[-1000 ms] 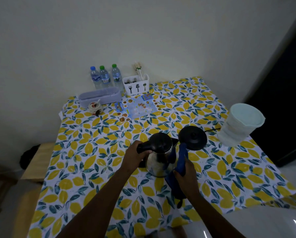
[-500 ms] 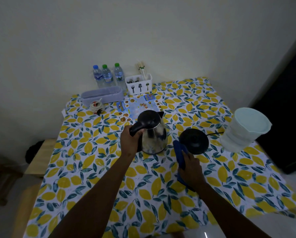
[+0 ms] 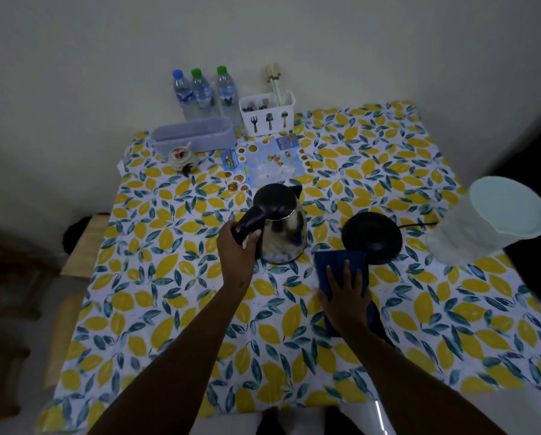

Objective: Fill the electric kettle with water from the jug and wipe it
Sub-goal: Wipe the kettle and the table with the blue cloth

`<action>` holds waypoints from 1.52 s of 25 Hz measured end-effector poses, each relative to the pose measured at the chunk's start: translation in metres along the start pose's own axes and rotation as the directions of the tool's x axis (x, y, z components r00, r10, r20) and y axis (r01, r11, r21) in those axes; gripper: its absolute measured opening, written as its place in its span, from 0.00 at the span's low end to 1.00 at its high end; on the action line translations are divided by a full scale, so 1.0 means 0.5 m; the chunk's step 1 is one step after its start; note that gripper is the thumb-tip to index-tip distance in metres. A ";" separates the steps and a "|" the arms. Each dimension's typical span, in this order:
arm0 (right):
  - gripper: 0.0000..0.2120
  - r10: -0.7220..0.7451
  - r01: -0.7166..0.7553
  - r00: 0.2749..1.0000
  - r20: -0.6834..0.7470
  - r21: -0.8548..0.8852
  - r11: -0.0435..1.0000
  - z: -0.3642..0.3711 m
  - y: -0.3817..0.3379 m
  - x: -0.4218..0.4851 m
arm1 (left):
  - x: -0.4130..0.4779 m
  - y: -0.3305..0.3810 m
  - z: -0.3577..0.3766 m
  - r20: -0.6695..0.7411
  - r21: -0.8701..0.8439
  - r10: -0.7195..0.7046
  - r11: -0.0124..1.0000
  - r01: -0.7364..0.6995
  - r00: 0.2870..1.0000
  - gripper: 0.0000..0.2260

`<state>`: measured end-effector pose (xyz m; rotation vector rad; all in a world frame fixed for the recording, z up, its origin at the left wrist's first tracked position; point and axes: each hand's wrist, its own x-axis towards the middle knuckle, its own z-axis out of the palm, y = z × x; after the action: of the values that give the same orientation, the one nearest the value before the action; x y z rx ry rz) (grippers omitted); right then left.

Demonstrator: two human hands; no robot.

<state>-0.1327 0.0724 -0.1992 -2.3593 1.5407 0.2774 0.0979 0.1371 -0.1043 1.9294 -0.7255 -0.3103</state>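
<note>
A steel electric kettle with a black lid and handle stands on the lemon-print tablecloth, left of its round black base. My left hand is wrapped around the kettle's handle. My right hand lies flat, fingers spread, on a folded blue cloth spread on the table just in front of the base. A white lidded water jug sits at the table's right edge.
Along the wall stand three water bottles, a white cutlery holder and a lilac box. A small jar and a printed leaflet lie behind the kettle. The base's cord runs toward the jug.
The kettle was lifted away from my body and set down on the table left of the base. My right hand took the blue cloth off the kettle and laid it flat on the table.
</note>
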 end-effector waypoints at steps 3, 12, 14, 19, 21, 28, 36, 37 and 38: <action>0.30 -0.036 0.034 0.997 -0.070 -0.021 0.999 0.009 0.000 0.001 | -0.082 -0.077 -0.006 0.080 0.169 -0.199 0.968 0.184 0.977 0.27; 0.26 -0.428 0.431 0.902 0.052 -0.091 0.898 0.052 -0.130 -0.058 | -0.233 -0.235 -0.047 0.437 0.666 -0.294 0.741 -0.086 0.850 0.29; 0.26 -0.463 0.469 0.883 0.073 -0.112 0.876 0.063 -0.134 -0.084 | -0.250 -0.247 -0.059 0.429 0.686 -0.319 0.724 -0.075 0.845 0.31; 0.26 -0.547 0.551 0.834 0.076 -0.176 0.815 0.053 -0.021 -0.091 | -0.250 -0.256 -0.072 0.482 0.678 -0.319 0.726 -0.117 0.816 0.34; 0.26 -0.419 0.420 0.907 0.046 -0.195 0.886 0.027 -0.003 -0.051 | -0.249 -0.255 -0.073 0.497 0.682 -0.316 0.718 -0.139 0.808 0.34; 0.26 -0.207 0.206 0.978 -0.036 -0.044 0.978 0.042 -0.148 -0.053 | -0.249 -0.254 -0.072 0.511 0.679 -0.339 0.723 -0.129 0.790 0.33; 0.25 -0.612 0.620 0.785 0.096 -0.156 0.769 0.075 0.003 -0.157 | -0.247 -0.257 -0.085 0.552 0.653 -0.326 0.741 -0.155 0.767 0.33; 0.25 -0.554 0.562 0.827 0.098 -0.168 0.810 0.060 0.023 -0.136 | -0.247 -0.257 -0.086 0.559 0.649 -0.323 0.744 -0.161 0.764 0.33; 0.25 -0.455 0.461 0.887 0.078 -0.166 0.872 0.044 0.033 -0.113 | -0.247 -0.255 -0.088 0.566 0.647 -0.322 0.743 -0.167 0.759 0.33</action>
<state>-0.1704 0.1223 -0.2038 -2.7531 0.9228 0.3547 0.0680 0.2839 -0.2089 2.5731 -1.3582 -0.9235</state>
